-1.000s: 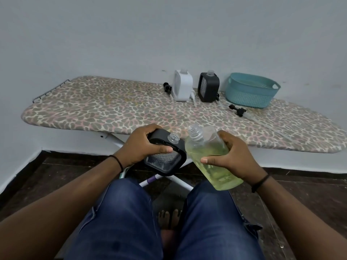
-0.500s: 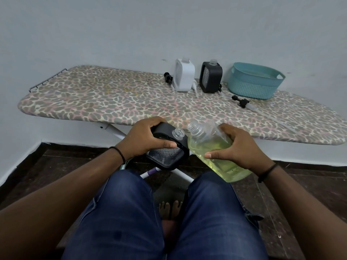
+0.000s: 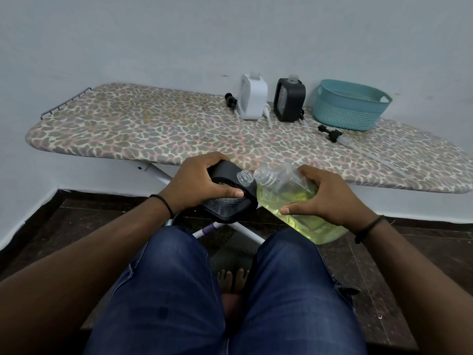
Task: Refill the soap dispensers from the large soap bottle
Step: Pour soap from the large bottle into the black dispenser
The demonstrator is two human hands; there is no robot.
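yellow-green soap sits in the large bottle [image 3: 302, 201], gripped by the right hand [image 3: 330, 198], its mouth now tipped closer to the neck of the black dispenser [image 3: 230, 198] the left hand [image 3: 202, 183] clasps over the lap. pouring looks about to begin.

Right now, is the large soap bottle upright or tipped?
Tipped: the large soap bottle, gripped by the right hand, leans its uncapped neck toward the black dispenser.
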